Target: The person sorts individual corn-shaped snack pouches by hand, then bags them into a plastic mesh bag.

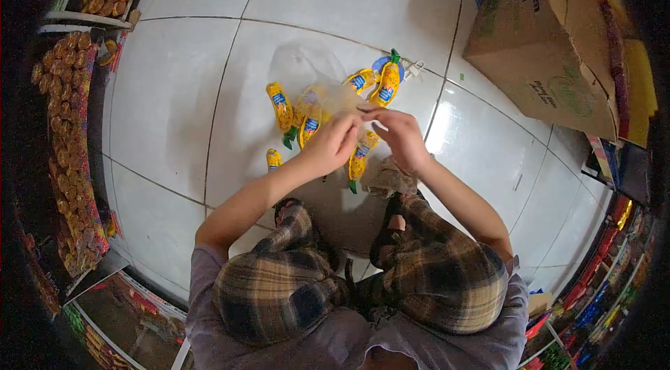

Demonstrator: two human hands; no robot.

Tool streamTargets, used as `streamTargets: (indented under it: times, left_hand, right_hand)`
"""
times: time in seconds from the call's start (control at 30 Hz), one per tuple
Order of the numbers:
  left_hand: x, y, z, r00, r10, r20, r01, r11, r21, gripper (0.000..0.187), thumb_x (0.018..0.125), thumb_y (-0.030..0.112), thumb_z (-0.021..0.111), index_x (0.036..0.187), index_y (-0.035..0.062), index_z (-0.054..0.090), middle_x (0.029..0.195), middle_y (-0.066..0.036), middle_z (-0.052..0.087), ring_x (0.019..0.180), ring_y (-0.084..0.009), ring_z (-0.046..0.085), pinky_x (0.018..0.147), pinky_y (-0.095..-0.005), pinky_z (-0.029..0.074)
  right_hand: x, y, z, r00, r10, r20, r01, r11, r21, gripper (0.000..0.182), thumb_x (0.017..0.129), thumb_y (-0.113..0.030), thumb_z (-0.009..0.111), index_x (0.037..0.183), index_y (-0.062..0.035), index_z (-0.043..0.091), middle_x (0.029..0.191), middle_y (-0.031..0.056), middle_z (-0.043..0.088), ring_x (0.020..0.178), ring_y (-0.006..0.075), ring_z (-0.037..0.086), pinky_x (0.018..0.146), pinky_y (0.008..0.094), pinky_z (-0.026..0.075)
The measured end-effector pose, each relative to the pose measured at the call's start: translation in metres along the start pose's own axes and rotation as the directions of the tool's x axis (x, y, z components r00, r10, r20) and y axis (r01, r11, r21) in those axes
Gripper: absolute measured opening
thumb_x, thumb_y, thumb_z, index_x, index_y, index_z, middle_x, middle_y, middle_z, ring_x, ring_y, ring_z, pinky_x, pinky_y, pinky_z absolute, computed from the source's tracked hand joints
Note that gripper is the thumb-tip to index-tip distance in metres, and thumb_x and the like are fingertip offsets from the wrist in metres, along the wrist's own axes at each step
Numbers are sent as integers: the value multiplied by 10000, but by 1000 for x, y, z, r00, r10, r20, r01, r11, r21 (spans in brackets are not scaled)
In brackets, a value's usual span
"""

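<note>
My left hand (333,138) is closed at the edge of a clear plastic bag (333,96), which is blurred. Its fingertips meet those of my right hand (398,134), also closed, with the thumb and fingers pinched together; what lies between those fingertips is too small to make out. Around and below the bag, yellow packets with green tips lie on the white tiles: one (280,106) to the left, one (387,84) at the upper right, one (359,161) under my hands and a small one (273,159) at the lower left.
A large cardboard box (541,49) stands at the upper right. Shelves of round brown goods (70,147) line the left side, and colourful packages (600,272) fill the lower right. A crumpled brown item (391,178) lies by my right foot. My knees are bent below.
</note>
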State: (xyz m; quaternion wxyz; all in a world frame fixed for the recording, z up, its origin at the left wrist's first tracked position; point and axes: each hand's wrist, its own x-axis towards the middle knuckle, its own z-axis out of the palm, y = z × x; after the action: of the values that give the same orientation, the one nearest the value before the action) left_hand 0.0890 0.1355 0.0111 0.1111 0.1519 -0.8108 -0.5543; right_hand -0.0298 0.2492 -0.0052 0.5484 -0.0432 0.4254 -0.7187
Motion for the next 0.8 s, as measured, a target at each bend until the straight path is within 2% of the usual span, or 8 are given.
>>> streamTargets:
  times: [0.03, 0.07, 0.2, 0.33, 0.4, 0.53, 0.6, 0.8]
  left_hand:
    - [-3, -1, 1, 998, 37, 57, -40, 998, 54, 85, 761, 58, 420, 834, 15, 412, 753, -128, 451, 669, -276, 484, 563, -331, 389]
    - [-4, 0, 2, 991, 70, 114, -82, 991, 105, 98, 756, 63, 428, 839, 13, 414, 772, -132, 452, 679, -286, 482, 570, -335, 395]
    - [-9, 9, 8, 966, 225, 127, -245, 953, 176, 118, 728, 59, 456, 834, 17, 424, 811, -132, 450, 706, -302, 477, 601, -352, 410]
    - [-12, 10, 8, 875, 433, 217, -481, 826, 293, 147, 671, 79, 503, 796, 36, 440, 787, -98, 443, 715, -256, 480, 603, -348, 402]
    - [-15, 8, 10, 861, 431, 271, -503, 805, 316, 149, 662, 87, 508, 788, 43, 443, 779, -90, 444, 712, -243, 482, 599, -342, 400]
    - [-21, 1, 16, 857, 402, 322, -506, 776, 377, 148, 639, 107, 517, 761, 59, 448, 743, -66, 452, 709, -214, 488, 586, -321, 398]
    - [-21, 2, 16, 865, 412, 286, -498, 779, 382, 140, 635, 108, 520, 744, 59, 447, 727, -62, 451, 704, -212, 487, 580, -320, 397]
    - [-24, -2, 14, 890, 385, 244, -456, 735, 501, 122, 621, 130, 532, 689, 74, 448, 716, -49, 459, 709, -191, 484, 578, -303, 393]
  right_hand:
    - [3, 7, -6, 968, -215, 129, 249, 761, -599, 277, 736, -134, 461, 960, 26, 497, 954, 139, 534, 895, 274, 493, 792, 358, 360]
    - [5, 11, -9, 887, -292, 358, 415, 159, -896, 319, 716, -106, 460, 1005, 30, 472, 956, 156, 530, 893, 301, 492, 771, 373, 372]
    - [2, -26, 15, 933, 350, -81, -37, -132, -991, 536, 676, -54, 443, 1179, -1, 266, 878, 230, 514, 818, 349, 494, 639, 397, 422]
    - [-2, -39, 10, 896, 441, 54, 107, -97, -989, 565, 689, -72, 468, 1199, -14, 234, 768, 190, 552, 668, 322, 531, 557, 350, 432]
    - [2, -40, 0, 762, 345, 549, 276, 593, -757, 583, 734, -68, 467, 1242, -38, 182, 558, 59, 486, 438, 146, 444, 421, 257, 363]
    - [-2, -61, 0, 815, 530, 234, -272, 707, -653, 552, 776, -87, 443, 1253, -69, 167, 599, 10, 446, 394, 68, 354, 347, 200, 279]
    - [-1, -57, 1, 864, 473, 174, -458, 881, -120, 536, 790, -89, 425, 1256, -91, 159, 629, 17, 457, 351, 49, 300, 310, 173, 215]
    - [8, -34, -2, 914, 398, -81, -403, 914, -57, 451, 796, -67, 382, 1225, -102, 245, 866, 74, 472, 568, 112, 443, 501, 213, 401]
